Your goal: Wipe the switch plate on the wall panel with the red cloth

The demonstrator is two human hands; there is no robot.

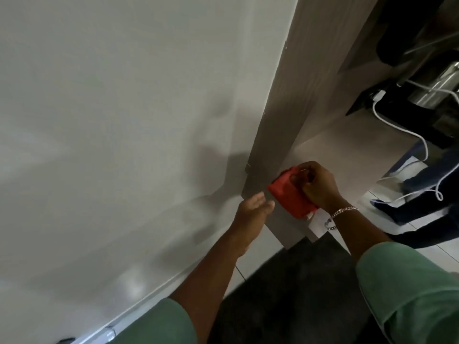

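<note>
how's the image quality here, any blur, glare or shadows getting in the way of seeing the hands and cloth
Head view: the whole frame is soft, with wide-angle bending of the panel edges. The left hand is smeared by motion blur; the right hand and red cloth are somewhat clearer. Soft shadows fall on the white wall near the hands, with a faint sheen low on it. No switch plate is discernible.

Red cloth [290,194]; green sleeves [407,289]; silver bracelet [344,211]; white cable [407,131]; off-white wall [111,120].
</note>
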